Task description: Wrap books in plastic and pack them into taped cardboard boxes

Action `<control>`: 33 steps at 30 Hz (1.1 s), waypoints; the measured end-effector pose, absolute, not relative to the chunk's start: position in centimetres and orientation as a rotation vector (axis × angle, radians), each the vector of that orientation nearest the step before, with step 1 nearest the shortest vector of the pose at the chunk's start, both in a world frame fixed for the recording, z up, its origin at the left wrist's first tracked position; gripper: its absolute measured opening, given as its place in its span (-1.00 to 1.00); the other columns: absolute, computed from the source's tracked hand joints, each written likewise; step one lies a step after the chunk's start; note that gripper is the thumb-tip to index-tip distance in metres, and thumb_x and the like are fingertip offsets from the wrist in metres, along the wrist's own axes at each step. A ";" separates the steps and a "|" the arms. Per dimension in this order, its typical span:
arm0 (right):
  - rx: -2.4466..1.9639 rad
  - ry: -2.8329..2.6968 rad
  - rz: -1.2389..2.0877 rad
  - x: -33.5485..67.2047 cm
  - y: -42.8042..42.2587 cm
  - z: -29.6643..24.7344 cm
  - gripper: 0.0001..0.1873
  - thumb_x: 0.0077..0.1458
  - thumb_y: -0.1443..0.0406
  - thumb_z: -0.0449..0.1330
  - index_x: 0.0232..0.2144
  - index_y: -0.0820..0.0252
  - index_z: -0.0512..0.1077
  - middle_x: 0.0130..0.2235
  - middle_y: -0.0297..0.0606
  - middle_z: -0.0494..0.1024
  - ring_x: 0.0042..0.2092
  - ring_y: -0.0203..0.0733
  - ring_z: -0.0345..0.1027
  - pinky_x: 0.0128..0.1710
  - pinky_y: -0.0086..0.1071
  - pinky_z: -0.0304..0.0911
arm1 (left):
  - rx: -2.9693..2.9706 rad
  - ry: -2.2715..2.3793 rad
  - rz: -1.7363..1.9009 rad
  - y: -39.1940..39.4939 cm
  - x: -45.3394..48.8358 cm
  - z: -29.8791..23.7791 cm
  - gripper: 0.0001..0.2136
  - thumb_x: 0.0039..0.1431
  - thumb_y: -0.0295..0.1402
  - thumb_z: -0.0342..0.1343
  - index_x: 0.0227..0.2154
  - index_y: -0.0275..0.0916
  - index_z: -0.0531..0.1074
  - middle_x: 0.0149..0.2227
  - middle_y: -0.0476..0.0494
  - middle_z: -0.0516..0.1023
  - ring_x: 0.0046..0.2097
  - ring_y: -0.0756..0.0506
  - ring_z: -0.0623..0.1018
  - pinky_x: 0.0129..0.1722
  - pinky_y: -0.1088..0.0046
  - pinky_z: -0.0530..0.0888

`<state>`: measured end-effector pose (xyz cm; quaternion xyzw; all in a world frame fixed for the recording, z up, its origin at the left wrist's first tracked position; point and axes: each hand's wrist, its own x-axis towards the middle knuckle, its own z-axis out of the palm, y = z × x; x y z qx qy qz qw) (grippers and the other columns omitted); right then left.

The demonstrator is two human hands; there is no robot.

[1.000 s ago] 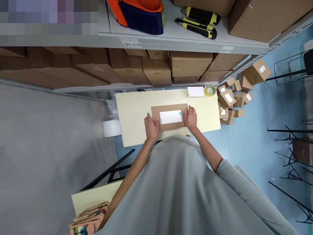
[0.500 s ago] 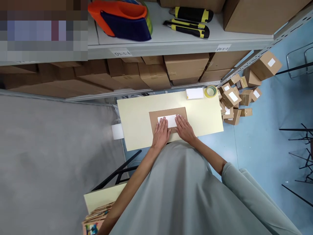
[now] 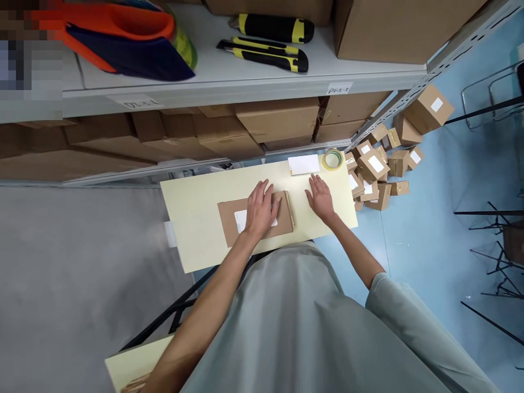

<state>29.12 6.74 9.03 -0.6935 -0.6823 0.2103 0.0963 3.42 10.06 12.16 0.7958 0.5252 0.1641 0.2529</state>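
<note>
A flat brown cardboard package (image 3: 229,220) with a white label lies on the pale yellow table (image 3: 192,204). My left hand (image 3: 261,210) rests flat on the package, fingers stretched over the label. My right hand (image 3: 320,197) is off the package, open with fingers spread, just above the table to its right. A stack of white labels (image 3: 303,164) and a roll of clear tape (image 3: 332,159) sit at the table's far right edge, just beyond my right hand.
A grey shelf unit (image 3: 229,87) stands behind the table, holding brown cartons, two yellow-black utility knives (image 3: 268,46) and an orange-blue tape dispenser (image 3: 123,41). Several small labelled boxes (image 3: 376,166) are piled on the blue floor at right. Black metal frames stand far right.
Both hands moved from the package's ends onto its label. Then my right hand lifted off to the right, while my left hand stayed pressed on the label.
</note>
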 end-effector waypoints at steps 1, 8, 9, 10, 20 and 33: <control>-2.083 -2.026 0.621 30.3 7.6 8.8 -0.39 0.58 0.20 -0.10 0.48 0.41 0.28 0.55 0.09 0.21 0.60 0.10 0.02 0.58 0.10 0.01 | 2.167 1.413 0.438 11.0 4.3 12.0 -0.50 0.54 -0.16 -0.04 0.40 -0.26 0.34 0.49 -0.47 0.33 0.57 -0.38 0.23 0.51 -0.17 0.26; -2.033 -2.213 0.608 34.7 13.1 7.7 -0.46 0.50 0.36 -0.02 0.39 0.49 0.38 0.53 0.14 0.27 0.57 0.13 0.10 0.59 0.10 -0.04 | 2.226 1.316 0.237 16.1 9.9 9.5 -0.42 0.50 -0.25 0.00 0.49 -0.35 0.24 0.56 -0.43 0.22 0.59 -0.31 0.20 0.57 -0.01 0.20; -2.011 -2.241 0.611 34.9 13.8 7.5 -0.46 0.48 0.39 0.00 0.39 0.49 0.38 0.52 0.14 0.28 0.56 0.12 0.11 0.59 0.09 -0.05 | 2.234 1.302 0.181 16.8 10.7 9.0 -0.42 0.49 -0.28 0.01 0.49 -0.36 0.25 0.56 -0.43 0.21 0.59 -0.30 0.20 0.57 0.02 0.20; -1.989 -2.270 0.618 35.1 14.5 7.3 -0.46 0.46 0.41 0.02 0.39 0.49 0.38 0.51 0.14 0.29 0.55 0.12 0.13 0.59 0.09 -0.05 | 2.239 1.286 0.115 17.4 11.6 8.5 -0.41 0.47 -0.32 0.02 0.48 -0.39 0.26 0.56 -0.44 0.21 0.59 -0.30 0.20 0.58 0.04 0.19; -1.912 -2.411 0.630 35.7 16.0 5.1 -0.47 0.32 0.58 0.04 0.26 0.50 0.53 0.43 0.19 0.41 0.42 0.13 0.36 0.52 0.09 0.10 | 2.235 1.290 -0.231 20.9 15.3 6.5 -0.46 0.32 -0.63 -0.05 0.33 -0.41 0.45 0.54 -0.44 0.25 0.54 -0.34 0.31 0.45 -0.01 0.41; -1.884 -2.479 0.607 36.0 16.2 5.8 -0.55 0.32 0.57 0.08 0.11 0.41 0.63 0.38 0.12 0.49 0.33 0.13 0.44 0.45 0.04 0.17 | 2.307 1.250 -0.360 21.3 15.3 8.2 -0.47 0.26 -0.72 -0.07 0.17 -0.41 0.62 0.47 -0.47 0.36 0.42 -0.36 0.47 0.31 0.11 0.55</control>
